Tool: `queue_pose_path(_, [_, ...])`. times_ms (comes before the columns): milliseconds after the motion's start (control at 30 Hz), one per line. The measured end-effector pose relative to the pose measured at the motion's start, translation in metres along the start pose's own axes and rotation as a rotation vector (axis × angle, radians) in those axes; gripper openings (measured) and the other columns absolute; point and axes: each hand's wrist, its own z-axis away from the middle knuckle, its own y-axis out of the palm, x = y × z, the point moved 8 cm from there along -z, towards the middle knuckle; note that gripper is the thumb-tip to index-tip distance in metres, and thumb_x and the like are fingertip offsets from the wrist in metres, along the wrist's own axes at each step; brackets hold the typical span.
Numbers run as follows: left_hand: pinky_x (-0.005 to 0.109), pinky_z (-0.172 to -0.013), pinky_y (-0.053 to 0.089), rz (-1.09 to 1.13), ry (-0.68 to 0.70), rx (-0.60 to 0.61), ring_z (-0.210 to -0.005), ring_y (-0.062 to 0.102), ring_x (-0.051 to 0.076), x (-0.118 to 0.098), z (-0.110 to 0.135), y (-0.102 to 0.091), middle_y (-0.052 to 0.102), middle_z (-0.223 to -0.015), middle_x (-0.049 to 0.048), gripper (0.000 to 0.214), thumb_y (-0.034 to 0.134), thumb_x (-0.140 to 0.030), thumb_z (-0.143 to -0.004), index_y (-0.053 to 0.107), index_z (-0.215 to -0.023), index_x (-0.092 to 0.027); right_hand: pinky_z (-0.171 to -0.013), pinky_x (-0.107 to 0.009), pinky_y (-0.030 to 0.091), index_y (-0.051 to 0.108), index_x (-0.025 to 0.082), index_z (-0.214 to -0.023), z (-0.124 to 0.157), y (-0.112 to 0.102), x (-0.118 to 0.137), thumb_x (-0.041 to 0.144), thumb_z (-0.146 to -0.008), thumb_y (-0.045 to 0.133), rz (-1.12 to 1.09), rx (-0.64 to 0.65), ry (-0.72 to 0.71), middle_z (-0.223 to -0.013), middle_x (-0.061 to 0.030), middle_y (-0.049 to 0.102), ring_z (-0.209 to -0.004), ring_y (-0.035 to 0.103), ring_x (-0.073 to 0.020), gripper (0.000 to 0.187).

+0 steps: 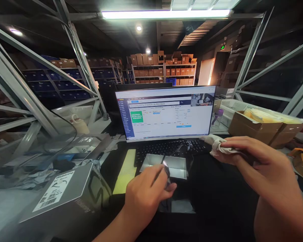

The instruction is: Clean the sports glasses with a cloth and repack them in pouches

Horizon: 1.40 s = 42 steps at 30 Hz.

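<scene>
My left hand [146, 193] is closed with bent fingers around a small dark object [167, 172], mostly covered by the fingers, so its kind is unclear. This hand is just in front of a shallow silver metal tray [178, 165] with a divider, which lies before the black keyboard [151, 149]. Over on the right, my right hand [262, 161] pinches a crumpled whitish wad [218, 148], which looks like paper or cloth. A small flat clear piece [183, 206] lies on the black table surface below the tray.
A lit monitor [166, 114] stands behind the keyboard. To the left are a yellow strip [126, 169] and a dark grey labelled box [65, 195]. Cardboard boxes [255, 129] holding yellowish packets, a white basket [231, 107] and a purple-capped bottle [217, 117] stand right.
</scene>
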Motion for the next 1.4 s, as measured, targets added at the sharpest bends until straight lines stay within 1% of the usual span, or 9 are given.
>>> queue_pose_path(100, [0.023, -0.059, 0.051, 0.020, 0.016, 0.026, -0.073, 0.068, 0.016, -0.003, 0.000, 0.001, 0.072, -0.094, 0.0084, 0.007, 0.065, -0.019, -0.093, 0.062, -0.091, -0.013, -0.094, -0.036, 0.058, 0.073, 0.030, -0.109, 0.006, 0.008, 0.024, 0.011, -0.087, 0.068, 0.084, -0.094, -0.096, -0.112, -0.0014, 0.074, -0.103, 0.070, -0.0215, 0.029])
queue_pose_path(267, [0.025, -0.064, 0.053, 0.064, 0.029, 0.042, -0.076, 0.068, 0.017, -0.006, 0.003, 0.002, 0.072, -0.093, 0.0088, 0.008, 0.065, -0.018, -0.093, 0.064, -0.099, -0.012, -0.111, -0.042, 0.052, 0.065, 0.020, -0.128, 0.031, 0.070, 0.067, -0.001, -0.090, 0.055, -0.050, 0.101, -0.347, -0.133, -0.0090, 0.067, -0.126, 0.062, -0.0243, 0.045])
queue_pose_path(433, [0.026, -0.064, 0.054, 0.145, 0.001, -0.037, -0.075, 0.068, 0.018, 0.002, 0.005, -0.003, 0.072, -0.087, 0.0104, 0.016, 0.048, -0.010, -0.097, 0.064, -0.097, -0.013, -0.116, -0.046, 0.044, 0.061, 0.013, -0.134, 0.059, 0.100, 0.094, 0.003, -0.093, 0.051, -0.102, 0.164, -0.589, -0.130, -0.0119, 0.067, -0.128, 0.059, -0.0255, 0.043])
queue_pose_path(500, [0.026, -0.067, 0.055, 0.171, 0.009, -0.050, -0.078, 0.069, 0.018, 0.004, 0.005, -0.003, 0.072, -0.088, 0.0105, 0.012, 0.054, -0.011, -0.096, 0.065, -0.100, -0.012, -0.118, -0.049, 0.039, 0.062, 0.018, -0.133, 0.053, 0.101, 0.084, 0.004, -0.095, 0.048, -0.118, 0.173, -0.579, -0.131, -0.0098, 0.066, -0.127, 0.060, -0.0247, 0.043])
queue_pose_path(667, [0.027, -0.070, 0.056, 0.125, 0.052, 0.001, -0.083, 0.071, 0.020, -0.002, 0.005, 0.005, 0.074, -0.095, 0.0104, 0.013, 0.066, -0.012, -0.091, 0.065, -0.104, -0.011, -0.115, -0.048, 0.047, 0.064, 0.026, -0.130, 0.023, 0.087, 0.042, 0.000, -0.092, 0.050, -0.190, -0.003, -0.256, -0.127, -0.0058, 0.070, -0.123, 0.064, -0.0227, 0.047])
queue_pose_path(867, [0.028, -0.065, 0.057, 0.207, 0.091, -0.067, -0.079, 0.071, 0.021, -0.003, 0.011, 0.002, 0.073, -0.090, 0.0131, 0.015, 0.055, -0.021, -0.099, 0.066, -0.101, -0.011, -0.112, -0.041, 0.049, 0.059, 0.014, -0.137, 0.053, 0.099, 0.090, 0.004, -0.093, 0.049, -0.154, 0.136, -0.595, -0.132, -0.0118, 0.066, -0.130, 0.057, -0.0250, 0.046])
queue_pose_path(1000, [0.030, -0.071, 0.060, 0.159, 0.104, 0.004, -0.082, 0.072, 0.021, -0.003, 0.009, 0.009, 0.074, -0.094, 0.0123, 0.012, 0.064, -0.014, -0.092, 0.066, -0.104, -0.011, -0.110, -0.039, 0.050, 0.068, 0.022, -0.125, 0.021, 0.089, 0.045, 0.001, -0.090, 0.047, -0.180, 0.073, -0.321, -0.124, -0.0062, 0.072, -0.120, 0.066, -0.0221, 0.046])
queue_pose_path(1200, [0.030, -0.077, 0.063, 0.201, 0.118, -0.003, -0.086, 0.073, 0.022, -0.011, 0.005, 0.006, 0.074, -0.093, 0.0130, 0.016, 0.071, -0.011, -0.086, 0.067, -0.101, -0.009, -0.069, -0.031, 0.060, 0.077, 0.020, -0.099, -0.012, 0.063, -0.072, 0.027, -0.089, 0.063, -0.226, -0.014, 0.364, -0.094, -0.0055, 0.079, -0.083, 0.075, -0.0226, 0.019])
queue_pose_path(1400, [0.035, -0.095, 0.061, 0.181, 0.174, 0.043, -0.090, 0.073, 0.020, -0.011, 0.008, 0.009, 0.075, -0.095, 0.0115, 0.013, 0.067, -0.019, -0.090, 0.068, -0.098, -0.009, -0.055, -0.023, 0.054, 0.069, 0.020, -0.102, -0.009, 0.044, -0.091, 0.043, -0.087, 0.070, -0.473, -0.095, 0.541, -0.083, -0.0033, 0.072, -0.067, 0.067, -0.0161, 0.028])
